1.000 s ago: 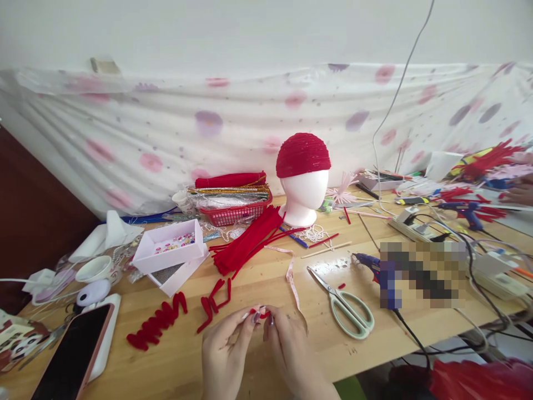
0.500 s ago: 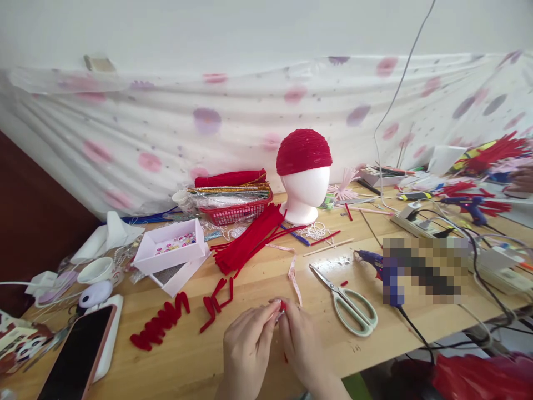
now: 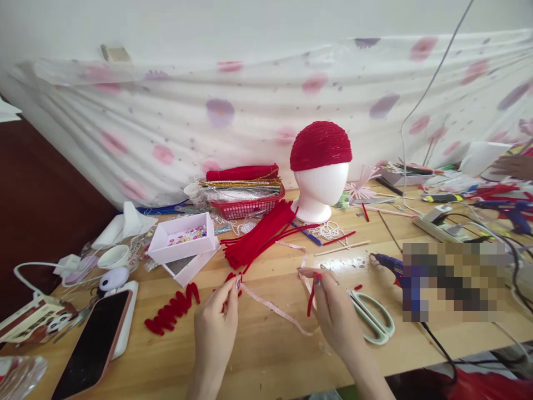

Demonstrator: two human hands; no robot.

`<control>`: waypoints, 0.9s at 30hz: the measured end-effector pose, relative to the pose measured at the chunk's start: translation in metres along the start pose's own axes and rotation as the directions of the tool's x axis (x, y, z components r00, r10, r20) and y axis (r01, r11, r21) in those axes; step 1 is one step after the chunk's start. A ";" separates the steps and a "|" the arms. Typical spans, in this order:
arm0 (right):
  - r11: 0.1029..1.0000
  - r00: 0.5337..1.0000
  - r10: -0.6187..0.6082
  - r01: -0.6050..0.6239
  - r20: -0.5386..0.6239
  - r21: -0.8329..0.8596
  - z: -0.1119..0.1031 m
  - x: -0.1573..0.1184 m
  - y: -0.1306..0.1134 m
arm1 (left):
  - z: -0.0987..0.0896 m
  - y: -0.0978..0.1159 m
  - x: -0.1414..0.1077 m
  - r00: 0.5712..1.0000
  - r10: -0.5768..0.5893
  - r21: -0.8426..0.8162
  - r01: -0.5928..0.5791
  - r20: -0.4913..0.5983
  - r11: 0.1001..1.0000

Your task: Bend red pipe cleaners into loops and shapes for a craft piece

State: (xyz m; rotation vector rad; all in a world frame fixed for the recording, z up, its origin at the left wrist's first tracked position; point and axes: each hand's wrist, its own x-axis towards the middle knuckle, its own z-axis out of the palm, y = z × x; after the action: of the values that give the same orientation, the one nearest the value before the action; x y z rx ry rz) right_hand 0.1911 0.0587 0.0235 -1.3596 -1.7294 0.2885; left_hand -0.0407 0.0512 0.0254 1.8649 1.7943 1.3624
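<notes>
My left hand [image 3: 219, 311] pinches the end of a thin pale pink measuring tape [image 3: 277, 311] between thumb and fingertips. The tape sags over the wooden table and passes behind my right hand [image 3: 331, 305]. Between my right thumb and fingers is a short red pipe cleaner [image 3: 310, 300], hanging downward. Folded red pipe cleaners [image 3: 172, 311] lie in a row left of my left hand, with others partly hidden behind its fingers. Scissors with pale green handles [image 3: 377, 319] rest beside my right hand, their blades partly covered. A bundle of red pipe cleaners [image 3: 260, 233] lies beyond both hands.
A white foam head [image 3: 320, 186] wears a red cap [image 3: 320, 147]. Left of it are a red basket [image 3: 250, 208] and a white box [image 3: 179, 250] of gems. A phone [image 3: 94, 344] lies front left. A blue glue gun [image 3: 389, 264] and cords are right. Another person's hand [image 3: 514, 165] shows far right.
My hands were together at the table's front; now they are apart, the left further left and holding the measuring tape's end. The tape is drawn toward me. The view has shifted slightly left.
</notes>
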 end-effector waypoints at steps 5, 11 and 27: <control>0.970 0.977 -0.198 0.206 0.074 -0.132 -0.014 0.018 -0.009 | -0.008 0.006 0.006 0.995 -0.097 -0.101 0.100 0.038 0.990; 0.747 0.784 -0.476 0.599 0.398 -0.288 -0.005 0.020 -0.035 | -0.014 0.040 0.016 0.913 -0.204 -0.356 0.333 0.354 0.873; 0.769 0.799 -0.567 0.601 0.201 -0.220 0.001 0.012 -0.052 | 0.000 0.044 0.007 0.729 -0.228 -0.596 0.667 0.645 0.448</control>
State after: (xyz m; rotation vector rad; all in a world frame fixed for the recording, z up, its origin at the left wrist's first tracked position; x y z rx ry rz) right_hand 0.1559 0.0504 0.0626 -0.9178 -2.2666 -0.2383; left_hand -0.0126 0.0472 0.0597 0.9407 0.9933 1.0583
